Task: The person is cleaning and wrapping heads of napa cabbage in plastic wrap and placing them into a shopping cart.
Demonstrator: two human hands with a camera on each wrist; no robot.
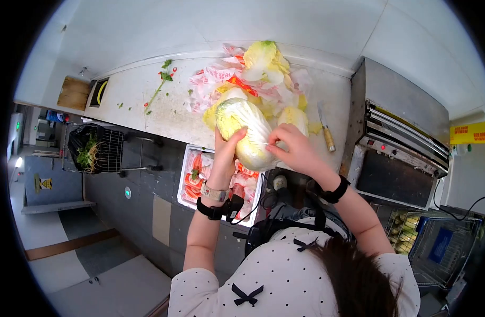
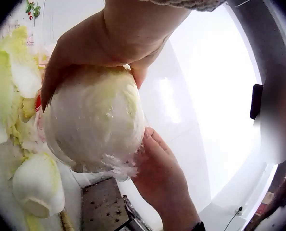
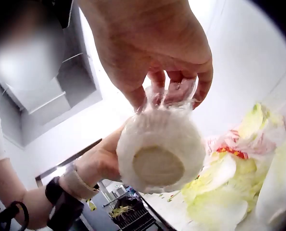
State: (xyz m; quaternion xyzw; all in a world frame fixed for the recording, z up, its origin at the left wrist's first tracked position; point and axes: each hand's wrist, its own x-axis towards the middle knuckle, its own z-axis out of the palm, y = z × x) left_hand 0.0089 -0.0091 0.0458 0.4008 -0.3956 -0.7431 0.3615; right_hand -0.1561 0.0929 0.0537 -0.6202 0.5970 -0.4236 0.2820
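A napa cabbage [image 1: 247, 129] covered in clear plastic wrap is held up above the counter's front edge. My left hand [image 1: 227, 148] grips it from the side, its thumb lying across the leaves. In the right wrist view the round cut base of the cabbage faces the camera. There, my right hand [image 3: 157, 57] pinches a gathered, stretched bit of the plastic wrap [image 3: 169, 98] beside the base. Behind, a second napa cabbage [image 2: 39, 187] lies on the counter, partly hidden in the head view. Loose cabbage leaves [image 1: 266, 61] are spread over crumpled printed plastic [image 1: 210, 82].
A wooden-handled knife [image 1: 327, 129] lies on the counter right of the leaves, before a metal wrapping machine [image 1: 401, 132]. Below the counter edge stands a white foam box [image 1: 184, 182] of red-printed packages. A stem with red bits [image 1: 160, 87] lies left; a wire cart [image 1: 113, 148] stands beyond.
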